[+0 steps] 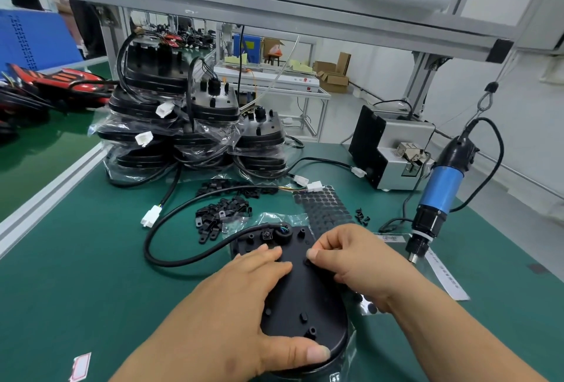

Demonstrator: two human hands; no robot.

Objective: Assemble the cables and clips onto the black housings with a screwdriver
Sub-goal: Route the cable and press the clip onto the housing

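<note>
A black housing [305,296] lies flat on the green mat in front of me, its back side up. My left hand [244,296] rests across its left half, thumb hooked over the near edge. My right hand [351,262] pinches a small black piece against a hole near the housing's middle. A black cable [183,259] loops out from the housing's far end to a white plug [151,217]. Loose black clips [219,214] lie just beyond. The blue electric screwdriver [439,195] hangs upright at the right, untouched.
Bagged black housings [189,131] are stacked at the back left. A sheet of round black pads [326,207] and a few screws [362,216] lie behind my right hand. A grey screw feeder [393,149] stands at the back right. A shelf frame [274,6] runs overhead.
</note>
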